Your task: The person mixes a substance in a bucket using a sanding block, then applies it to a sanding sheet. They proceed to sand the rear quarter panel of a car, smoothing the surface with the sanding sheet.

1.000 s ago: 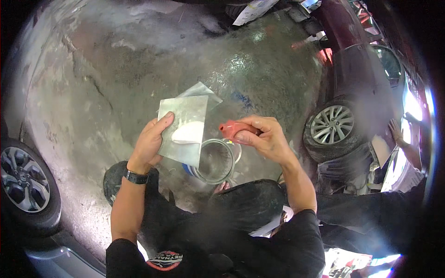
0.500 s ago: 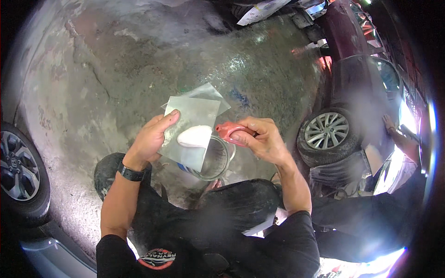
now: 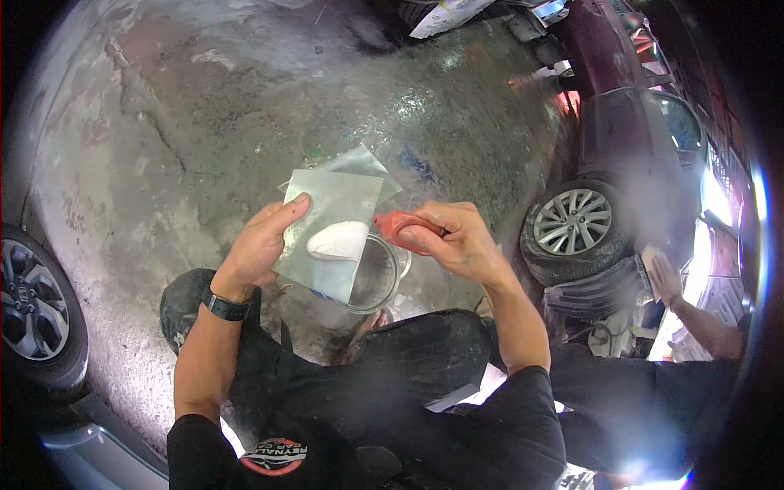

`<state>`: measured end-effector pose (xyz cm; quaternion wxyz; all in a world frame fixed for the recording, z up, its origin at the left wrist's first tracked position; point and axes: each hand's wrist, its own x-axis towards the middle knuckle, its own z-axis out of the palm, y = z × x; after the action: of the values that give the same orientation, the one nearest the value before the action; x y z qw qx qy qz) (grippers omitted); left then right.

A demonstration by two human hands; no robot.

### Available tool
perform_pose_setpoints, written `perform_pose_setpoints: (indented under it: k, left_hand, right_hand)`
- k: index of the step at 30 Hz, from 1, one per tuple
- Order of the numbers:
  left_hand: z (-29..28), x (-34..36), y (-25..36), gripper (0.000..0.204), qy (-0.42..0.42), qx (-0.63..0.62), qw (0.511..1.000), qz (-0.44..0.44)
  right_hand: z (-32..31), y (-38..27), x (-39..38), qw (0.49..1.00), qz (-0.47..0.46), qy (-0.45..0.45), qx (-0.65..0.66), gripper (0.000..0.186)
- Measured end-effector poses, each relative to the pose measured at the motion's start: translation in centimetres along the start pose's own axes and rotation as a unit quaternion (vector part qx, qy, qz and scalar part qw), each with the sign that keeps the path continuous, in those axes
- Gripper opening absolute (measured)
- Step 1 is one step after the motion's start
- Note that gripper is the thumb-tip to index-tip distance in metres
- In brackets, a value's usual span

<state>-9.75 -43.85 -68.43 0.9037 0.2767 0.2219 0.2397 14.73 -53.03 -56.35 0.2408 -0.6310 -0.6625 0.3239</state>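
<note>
My left hand (image 3: pixel 263 241) grips a translucent rectangular sheet (image 3: pixel 331 194) with a thick white blob of paste (image 3: pixel 336 241) on it. A second sheet (image 3: pixel 367 163) shows behind it; I cannot tell whether that one is held too. My right hand (image 3: pixel 457 241) is closed around a red squeeze tube (image 3: pixel 404 229), its tip at the right edge of the upper sheet, close beside the paste. Under both, an open round can (image 3: pixel 386 297) stands near my knees, partly hidden by the sheets.
Grey, stained concrete floor (image 3: pixel 229 98) spreads around me. A wheel (image 3: pixel 33 298) is close on the left. On the right are a dark car (image 3: pixel 621 131) with an alloy wheel (image 3: pixel 572 224), and a co-worker's hand (image 3: pixel 661 282) with a light pad against the bodywork.
The red tube has come closer to the paste and the sheet, and my hands sit slightly further left in view. The co-worker's hand has moved lower along the car.
</note>
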Motion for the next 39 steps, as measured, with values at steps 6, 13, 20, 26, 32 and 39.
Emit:
perform_pose_setpoints:
  k: [6, 13, 20, 26, 32, 39]
  left_hand:
    - [0.0, 0.0, -0.1, 0.041, 0.001, 0.006, 1.000, -0.003]
    - [0.5, 0.0, 0.1, 0.037, -0.001, 0.002, 1.000, 0.007]
    - [-1.0, 0.5, -1.1, 0.032, -0.004, -0.015, 1.000, 0.020]
    - [-1.3, 0.4, -1.3, 0.033, -0.017, 0.000, 0.999, 0.029]
    - [-0.9, 0.2, -1.1, 0.033, -0.018, 0.007, 0.999, 0.027]
    - [-1.7, 0.3, -2.0, 0.033, 0.012, 0.022, 0.999, 0.037]
  right_hand:
    - [0.2, -0.4, 0.3, 1.000, -0.013, 0.002, 0.011, 0.014]
    - [0.0, 0.0, 0.5, 0.998, -0.019, -0.033, -0.051, 0.011]
    - [-0.2, -0.5, 0.6, 0.995, -0.052, -0.038, -0.080, 0.008]
    - [-0.3, -0.9, 0.5, 0.994, -0.033, -0.047, -0.095, 0.013]
    - [-0.1, -0.4, 0.4, 0.992, -0.099, -0.035, -0.076, 0.008]
    - [-0.4, -1.0, 0.1, 0.994, -0.056, -0.045, -0.088, 0.012]
